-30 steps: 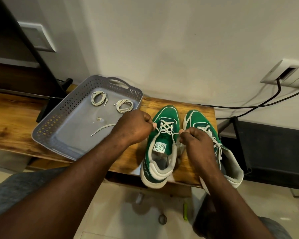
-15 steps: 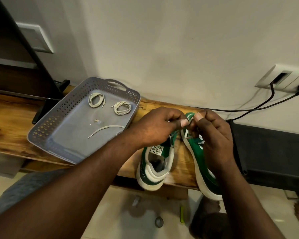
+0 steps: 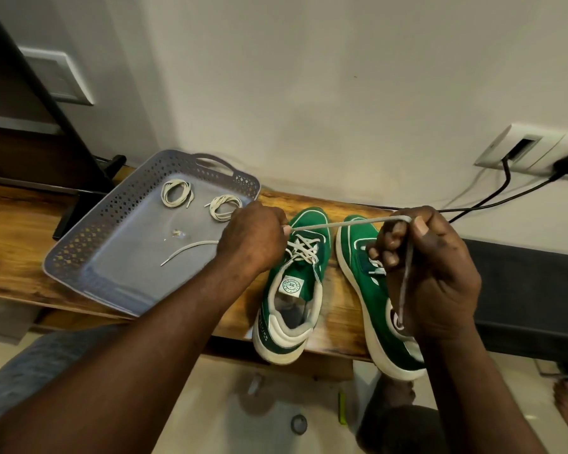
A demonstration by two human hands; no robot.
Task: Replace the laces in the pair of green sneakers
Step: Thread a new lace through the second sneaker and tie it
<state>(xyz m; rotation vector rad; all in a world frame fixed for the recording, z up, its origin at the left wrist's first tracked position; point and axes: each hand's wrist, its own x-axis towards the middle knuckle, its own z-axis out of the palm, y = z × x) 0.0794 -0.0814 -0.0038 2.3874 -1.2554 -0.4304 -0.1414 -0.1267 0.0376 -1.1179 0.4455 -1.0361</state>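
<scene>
Two green sneakers stand side by side on a wooden bench (image 3: pixel 338 309), toes toward the wall. The left sneaker (image 3: pixel 292 290) has a white lace crossed through its eyelets. A stretch of that white lace (image 3: pixel 341 223) runs taut between my hands above the shoes. My left hand (image 3: pixel 253 240) pinches one end beside the left sneaker's toe. My right hand (image 3: pixel 430 273) grips the other part over the right sneaker (image 3: pixel 371 290), and the lace bends over my fingers and hangs down past my palm. My right hand hides most of the right sneaker's eyelets.
A grey perforated tray (image 3: pixel 89 244) sits on the bench to the left, holding two coiled laces (image 3: pixel 177 193) (image 3: pixel 225 206) and one loose lace (image 3: pixel 187 250). A wall socket with black cables (image 3: pixel 505 188) is at the right. A black panel (image 3: pixel 522 296) stands right of the bench.
My hands were together over the shoes half a second ago; they have pulled apart, drawing the lace taut between them. The right sneaker stands upright again instead of tilted.
</scene>
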